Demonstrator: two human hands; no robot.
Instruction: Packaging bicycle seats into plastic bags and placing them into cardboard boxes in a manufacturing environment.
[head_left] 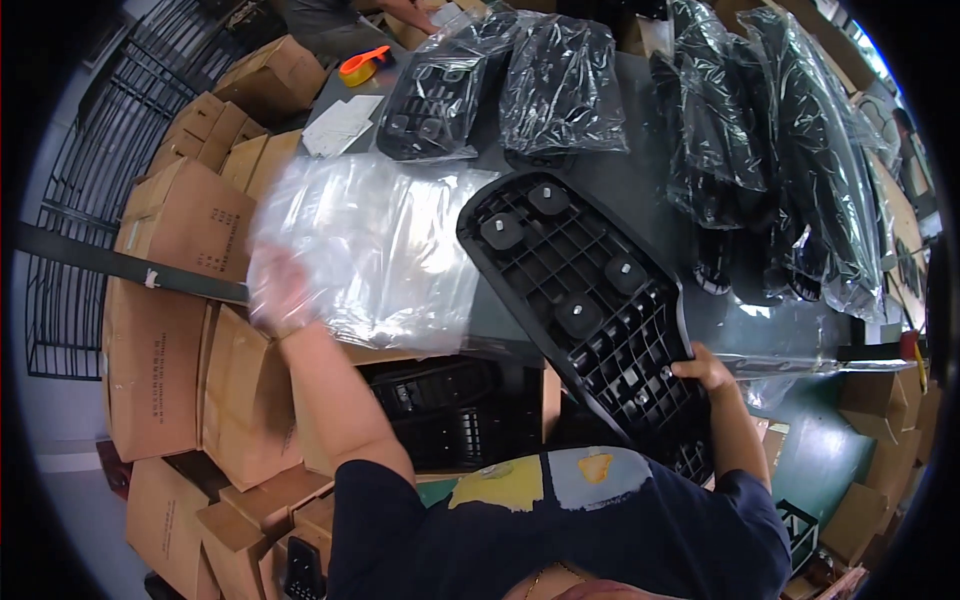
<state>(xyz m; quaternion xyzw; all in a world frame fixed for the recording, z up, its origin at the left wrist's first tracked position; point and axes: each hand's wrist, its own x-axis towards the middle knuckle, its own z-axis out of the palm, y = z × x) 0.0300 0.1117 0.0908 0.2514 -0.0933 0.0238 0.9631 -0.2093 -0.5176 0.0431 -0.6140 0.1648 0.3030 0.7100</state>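
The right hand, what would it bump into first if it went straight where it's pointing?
The black ribbed panel: the right hand is touching its edge, so it would probably push that first. Depth beyond is unclear.

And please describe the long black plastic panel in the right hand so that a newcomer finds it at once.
Start at the big dark grey table. Right of the flat clear plastic sheeting, the right hand holds the long black plastic panel, slanting across the table's near edge. Unlike the film-wrapped black parts beyond, it is bare, showing gridded ribs and silver studs.
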